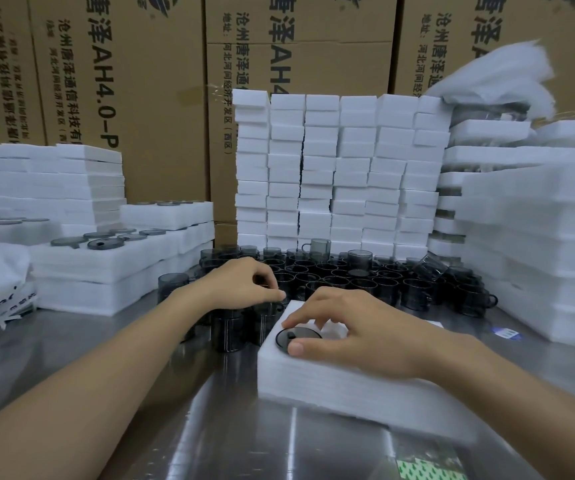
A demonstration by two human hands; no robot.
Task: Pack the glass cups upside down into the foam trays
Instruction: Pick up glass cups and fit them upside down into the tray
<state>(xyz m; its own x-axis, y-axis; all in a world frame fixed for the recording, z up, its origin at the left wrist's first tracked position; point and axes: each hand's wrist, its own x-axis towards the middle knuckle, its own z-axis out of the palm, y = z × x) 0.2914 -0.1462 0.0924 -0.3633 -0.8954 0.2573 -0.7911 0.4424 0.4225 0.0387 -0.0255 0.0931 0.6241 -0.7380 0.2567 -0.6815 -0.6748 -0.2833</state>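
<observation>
A white foam tray [327, 379] lies on the steel table in front of me. One dark glass cup [288, 336] sits upside down in its near-left pocket, base up. My right hand [345, 327] rests on top of that cup, fingers and thumb around its base. My left hand [244, 282] reaches over the smoky glass cups [230, 327] standing just left of the tray, with its fingers curled on the rim of one. A large cluster of loose glass cups [348, 275] stands behind the tray.
Stacks of empty foam blocks [334, 168] rise behind the cups. Packed foam trays [113, 258] with cup bases showing sit at left, more foam stacks [535, 237] at right. Cardboard boxes [133, 81] form the back wall. The steel table [210, 427] extends toward me.
</observation>
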